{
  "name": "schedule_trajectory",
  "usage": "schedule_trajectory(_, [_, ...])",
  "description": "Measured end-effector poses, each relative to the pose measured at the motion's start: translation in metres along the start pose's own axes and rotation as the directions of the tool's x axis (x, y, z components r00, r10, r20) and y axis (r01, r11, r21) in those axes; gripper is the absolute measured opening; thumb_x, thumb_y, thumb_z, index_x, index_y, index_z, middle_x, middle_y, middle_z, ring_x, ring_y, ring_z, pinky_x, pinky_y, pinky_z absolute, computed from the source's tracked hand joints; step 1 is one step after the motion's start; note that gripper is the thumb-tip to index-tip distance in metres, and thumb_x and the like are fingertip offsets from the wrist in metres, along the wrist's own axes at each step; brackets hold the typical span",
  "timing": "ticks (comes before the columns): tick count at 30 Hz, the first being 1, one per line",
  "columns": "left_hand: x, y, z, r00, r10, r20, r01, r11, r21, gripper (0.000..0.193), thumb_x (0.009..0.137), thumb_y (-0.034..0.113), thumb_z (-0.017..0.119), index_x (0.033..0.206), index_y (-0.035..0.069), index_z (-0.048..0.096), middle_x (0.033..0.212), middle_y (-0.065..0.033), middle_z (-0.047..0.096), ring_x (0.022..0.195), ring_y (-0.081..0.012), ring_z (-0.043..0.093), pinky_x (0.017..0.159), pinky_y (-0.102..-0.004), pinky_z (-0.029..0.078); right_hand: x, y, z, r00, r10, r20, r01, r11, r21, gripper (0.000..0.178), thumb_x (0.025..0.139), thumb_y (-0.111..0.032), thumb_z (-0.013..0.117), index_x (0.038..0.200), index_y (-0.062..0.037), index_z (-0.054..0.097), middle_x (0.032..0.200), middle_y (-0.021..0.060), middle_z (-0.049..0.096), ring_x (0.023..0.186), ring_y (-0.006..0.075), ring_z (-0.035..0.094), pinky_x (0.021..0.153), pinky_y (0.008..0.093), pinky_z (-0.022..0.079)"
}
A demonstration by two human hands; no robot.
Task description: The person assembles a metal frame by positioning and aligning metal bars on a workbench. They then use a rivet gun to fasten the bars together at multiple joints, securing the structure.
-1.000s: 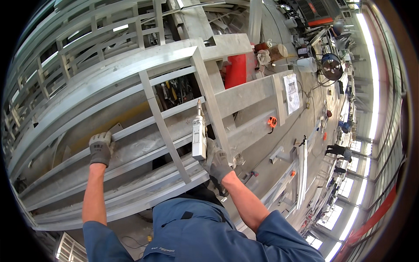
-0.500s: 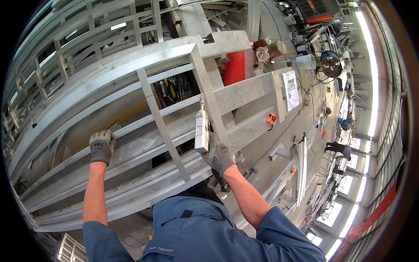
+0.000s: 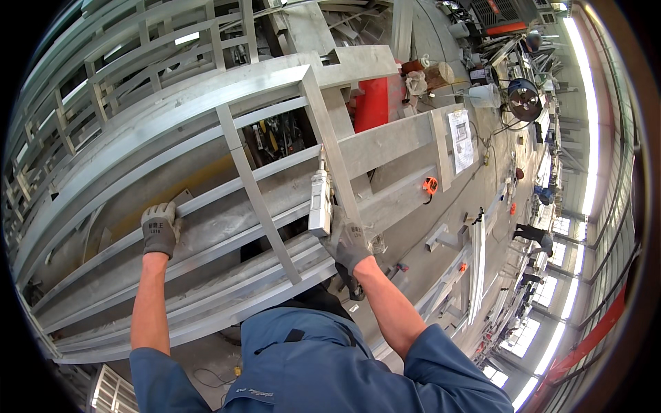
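"One white bucket [image 3: 484,98] sat beyond the frame [image 3: 234,92], contents hidden."

"And each grip?"

"The right hand [image 3: 350,242] clamped a power tool [image 3: 320,205] beside the frame; the left hand [image 3: 159,233] closed over a rail [image 3: 213,197]."

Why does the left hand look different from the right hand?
The left hand is on a long metal bar, while the right hand holds a silvery tool. The left hand's forearm comes almost straight up the picture, but the right hand's forearm slants up toward the left. Both hands wear grey gloves with dark printing on the back, and both forearms are bare.
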State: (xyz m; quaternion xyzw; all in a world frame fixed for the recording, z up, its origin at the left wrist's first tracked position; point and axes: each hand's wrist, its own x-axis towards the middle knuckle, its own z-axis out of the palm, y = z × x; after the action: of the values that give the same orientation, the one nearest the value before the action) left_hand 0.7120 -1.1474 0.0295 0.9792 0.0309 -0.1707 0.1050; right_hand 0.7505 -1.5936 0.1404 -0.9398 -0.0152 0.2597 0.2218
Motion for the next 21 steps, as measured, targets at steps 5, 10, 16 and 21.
schedule_trajectory(5, [0.001,0.001,-0.001,1.0,0.006,-0.008,-0.006,1.0,-0.003,0.031,0.081,0.024,0.078,0.108,0.013,0.068,0.107,-0.0103,0.07,0.109,-0.0322,0.065,0.101,-0.0472,0.046,0.003,-0.008,0.0,0.998,0.039,0.059,-0.034,0.996,-0.077,0.056,0.093,-0.034,0.068,0.138,-0.0054,0.049,0.113,0.0223,0.071,0.101,0.0449,0.07,0.086,0.0529,0.056])
schedule_trajectory(10, [-0.001,0.0,-0.001,0.998,0.03,-0.046,-0.031,0.999,-0.019,0.028,0.081,0.023,0.077,0.104,0.012,0.067,0.105,-0.0103,0.07,0.106,-0.0324,0.066,0.099,-0.0469,0.047,0.005,-0.017,0.001,0.996,0.075,0.057,-0.075,0.997,-0.013,0.052,0.094,-0.032,0.067,0.131,-0.0026,0.047,0.11,0.0256,0.07,0.101,0.0474,0.069,0.083,0.0552,0.055])
schedule_trajectory(16, [0.0,0.001,-0.002,0.997,0.038,-0.065,-0.04,0.999,-0.023,0.027,0.081,0.022,0.077,0.104,0.012,0.067,0.104,-0.0107,0.07,0.106,-0.0324,0.066,0.098,-0.0466,0.047,0.005,-0.011,0.012,0.999,0.037,0.02,-0.038,0.999,0.011,0.05,0.093,-0.03,0.067,0.128,-0.0021,0.046,0.108,0.0264,0.069,0.098,0.0488,0.068,0.083,0.0564,0.054])
schedule_trajectory(21, [-0.002,-0.001,-0.001,0.997,0.04,-0.071,-0.042,0.999,-0.022,0.028,0.081,0.023,0.077,0.105,0.011,0.067,0.105,-0.0107,0.07,0.107,-0.0325,0.065,0.099,-0.0464,0.047,0.0,-0.018,0.008,0.999,-0.014,-0.032,0.011,0.997,-0.073,0.046,0.093,-0.026,0.067,0.123,0.0018,0.047,0.102,0.0272,0.072,0.093,0.0468,0.072,0.078,0.0535,0.057])
